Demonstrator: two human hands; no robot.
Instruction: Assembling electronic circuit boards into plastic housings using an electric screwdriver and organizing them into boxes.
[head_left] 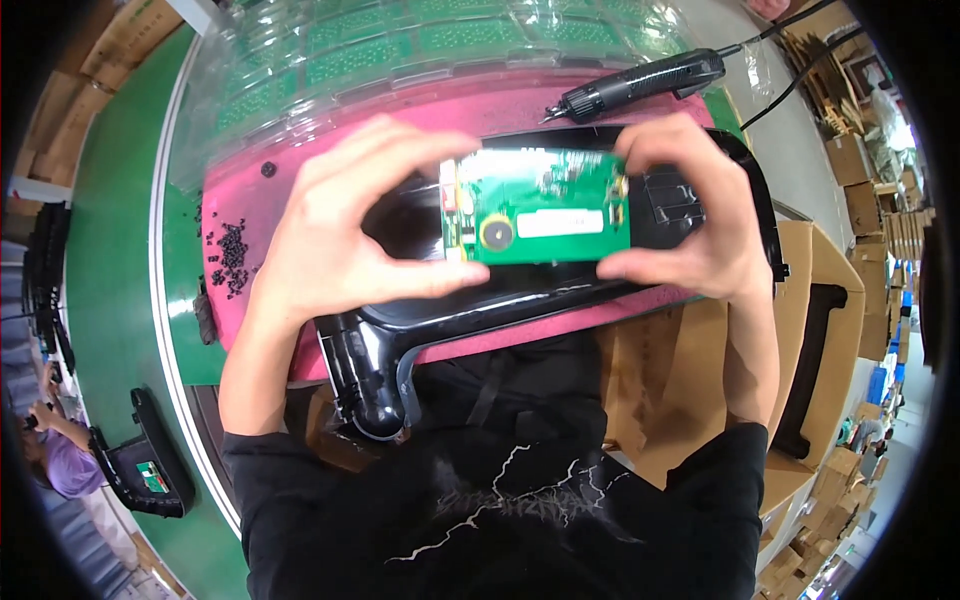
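A green circuit board (560,190) with a white label and a round black part is held up level between my two hands. My left hand (350,215) grips its left end, thumb at the lower edge and fingers at the upper corner. At the opposite end, my right hand (695,205) pinches the board the same way. Directly beneath lies a glossy black plastic housing (470,310), whose rounded arm sticks out toward me at the lower left. My hands and the board hide much of its middle.
A pink mat (445,350) lies under the housing, with small black screws (232,258) heaped at its left. A black electric screwdriver (640,85) rests at the far right, near clear trays (400,45) of green boards. An open cardboard box (690,400) stands at right; another person (65,450) is at left.
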